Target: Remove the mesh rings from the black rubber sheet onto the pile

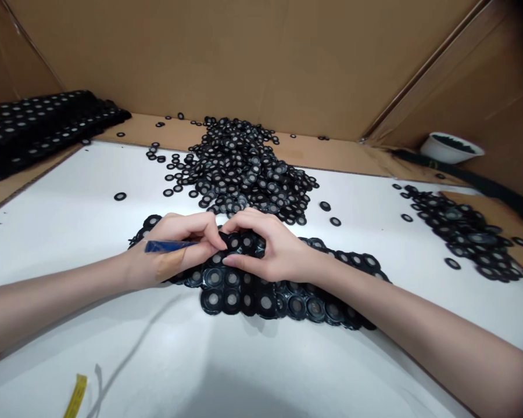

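Observation:
A sheet of joined black rings with pale grey centres (265, 303) lies on the white table under both hands. My left hand (174, 249) is closed, its thumb and forefinger pinched at the sheet's upper edge. A flat blue strip-like tool (168, 247) is tucked in that hand; its working end is hidden. Tan tape (169, 264) wraps the base of the left thumb. Just to the right, my right hand (274, 244) curls over the sheet, fingertips on its far edge and thumb on top, gripping it close to the left fingertips.
Behind the hands is a big heap of loose black rings (239, 168). More rings (466, 232) lie at the right, near a white bowl (447, 152). Joined ring sheets (39, 128) are stacked at the far left. Cardboard walls (253, 58) enclose the table; yellow tape (75, 396) lies in front.

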`<control>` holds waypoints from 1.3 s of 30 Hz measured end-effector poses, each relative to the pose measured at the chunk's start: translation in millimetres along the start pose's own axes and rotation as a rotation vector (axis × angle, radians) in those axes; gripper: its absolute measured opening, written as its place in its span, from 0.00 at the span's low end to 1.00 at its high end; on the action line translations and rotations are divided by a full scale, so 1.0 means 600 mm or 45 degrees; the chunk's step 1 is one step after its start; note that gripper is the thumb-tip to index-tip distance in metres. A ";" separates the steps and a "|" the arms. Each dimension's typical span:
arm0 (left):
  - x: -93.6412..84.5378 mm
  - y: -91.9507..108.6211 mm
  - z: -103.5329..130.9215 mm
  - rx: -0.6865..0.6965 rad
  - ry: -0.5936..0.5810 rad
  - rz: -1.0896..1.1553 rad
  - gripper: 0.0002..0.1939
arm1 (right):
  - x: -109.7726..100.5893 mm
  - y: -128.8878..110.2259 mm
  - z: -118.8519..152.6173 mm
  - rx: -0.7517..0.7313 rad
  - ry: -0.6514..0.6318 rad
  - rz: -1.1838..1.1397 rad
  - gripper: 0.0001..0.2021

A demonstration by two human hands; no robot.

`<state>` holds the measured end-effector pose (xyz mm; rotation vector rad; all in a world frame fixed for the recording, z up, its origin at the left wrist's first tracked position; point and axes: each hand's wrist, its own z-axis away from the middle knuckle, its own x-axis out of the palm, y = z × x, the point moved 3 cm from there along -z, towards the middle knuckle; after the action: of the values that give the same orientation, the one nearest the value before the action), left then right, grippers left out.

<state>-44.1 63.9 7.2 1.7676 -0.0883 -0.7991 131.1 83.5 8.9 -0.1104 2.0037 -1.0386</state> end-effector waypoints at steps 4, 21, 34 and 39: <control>-0.003 -0.003 0.000 0.005 0.050 -0.047 0.07 | 0.001 0.003 -0.002 0.017 0.006 -0.013 0.14; 0.007 0.020 -0.003 0.367 0.000 -0.332 0.07 | -0.001 0.004 -0.003 0.015 -0.010 -0.017 0.08; 0.011 0.018 -0.004 0.422 -0.073 -0.313 0.07 | -0.003 0.000 -0.003 -0.016 0.036 -0.040 0.07; 0.013 0.016 -0.001 0.464 -0.078 -0.346 0.07 | -0.003 0.000 -0.004 -0.015 0.034 -0.001 0.07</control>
<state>-34.3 57.6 12.0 2.1284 -0.0357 -1.0858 130.4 85.9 10.9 -0.1038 2.0344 -1.0339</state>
